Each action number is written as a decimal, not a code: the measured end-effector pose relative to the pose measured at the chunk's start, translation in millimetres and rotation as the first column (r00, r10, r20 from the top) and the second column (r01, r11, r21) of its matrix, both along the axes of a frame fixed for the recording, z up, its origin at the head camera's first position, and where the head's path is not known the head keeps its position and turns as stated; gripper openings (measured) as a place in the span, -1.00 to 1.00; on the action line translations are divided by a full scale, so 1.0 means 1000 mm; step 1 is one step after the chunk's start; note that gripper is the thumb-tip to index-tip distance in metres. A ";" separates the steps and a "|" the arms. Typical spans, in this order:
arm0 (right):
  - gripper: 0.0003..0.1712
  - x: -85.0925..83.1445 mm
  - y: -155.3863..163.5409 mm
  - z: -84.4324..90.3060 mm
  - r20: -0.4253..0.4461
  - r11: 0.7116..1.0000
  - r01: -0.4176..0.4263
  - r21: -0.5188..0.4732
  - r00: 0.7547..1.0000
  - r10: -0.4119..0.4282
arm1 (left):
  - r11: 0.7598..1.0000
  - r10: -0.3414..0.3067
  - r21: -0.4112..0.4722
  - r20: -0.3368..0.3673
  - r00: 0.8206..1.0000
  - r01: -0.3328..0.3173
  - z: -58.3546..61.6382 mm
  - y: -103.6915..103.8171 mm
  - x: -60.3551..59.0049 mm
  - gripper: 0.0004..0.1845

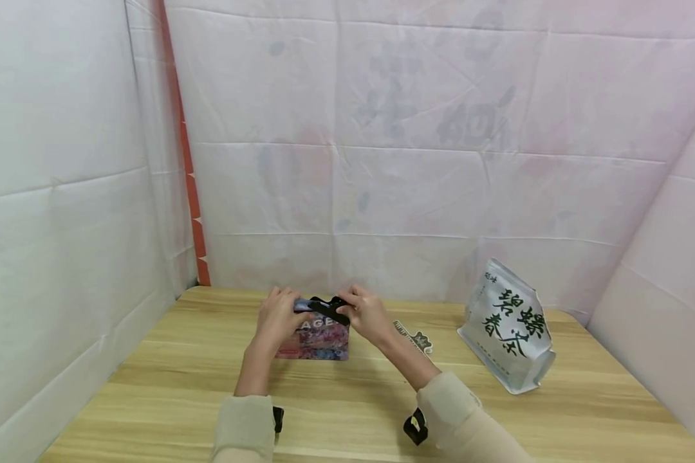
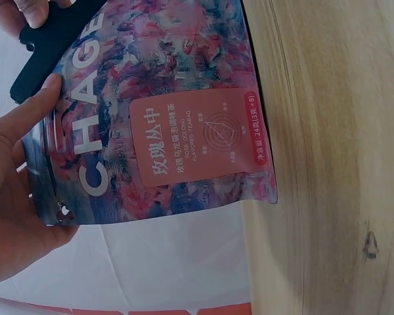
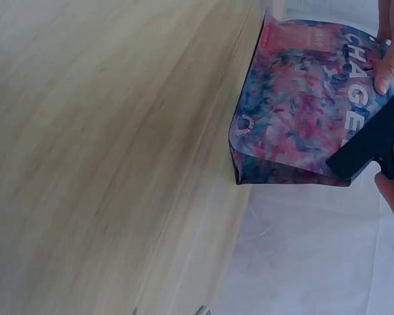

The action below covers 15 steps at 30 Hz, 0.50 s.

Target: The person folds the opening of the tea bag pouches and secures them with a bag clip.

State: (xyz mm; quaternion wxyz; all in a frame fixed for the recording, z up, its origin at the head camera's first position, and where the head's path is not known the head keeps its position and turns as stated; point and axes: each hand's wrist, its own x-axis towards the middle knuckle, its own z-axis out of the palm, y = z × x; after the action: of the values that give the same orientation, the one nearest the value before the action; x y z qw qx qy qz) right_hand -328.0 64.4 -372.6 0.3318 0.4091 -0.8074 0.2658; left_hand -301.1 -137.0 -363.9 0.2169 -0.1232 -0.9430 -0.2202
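While the left hand pinches the floral pouch top, the right hand grips a black clip. If that clip sits askew, it could slip off; a hard push could tip the upright pouch on the table.

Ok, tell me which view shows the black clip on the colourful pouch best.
Head view: the black clip lies whole along the pouch top, between left hand and right hand. The wrist views show only parts of it, cut off by fingers and the frame edge.

White pouch (black characters), wooden table
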 end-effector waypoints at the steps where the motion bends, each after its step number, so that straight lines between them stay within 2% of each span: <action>1: -0.71 0.001 0.000 0.001 0.016 1.000 0.007 0.001 1.000 -0.007 | 1.000 0.000 -0.001 0.001 1.000 0.000 0.000 0.000 0.000 -0.70; 15: -0.70 0.006 0.000 0.006 0.156 0.996 0.065 0.056 0.985 -0.073 | 1.000 -0.002 -0.001 -0.002 1.000 0.002 0.000 0.002 0.001 -0.72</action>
State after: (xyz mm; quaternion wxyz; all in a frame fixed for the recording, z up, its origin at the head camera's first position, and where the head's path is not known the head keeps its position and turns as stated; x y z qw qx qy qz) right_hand -321.7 64.1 -366.6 0.2654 0.3670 -0.8513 0.2649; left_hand -300.2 -134.6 -363.7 0.2174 -0.1242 -0.9428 -0.2201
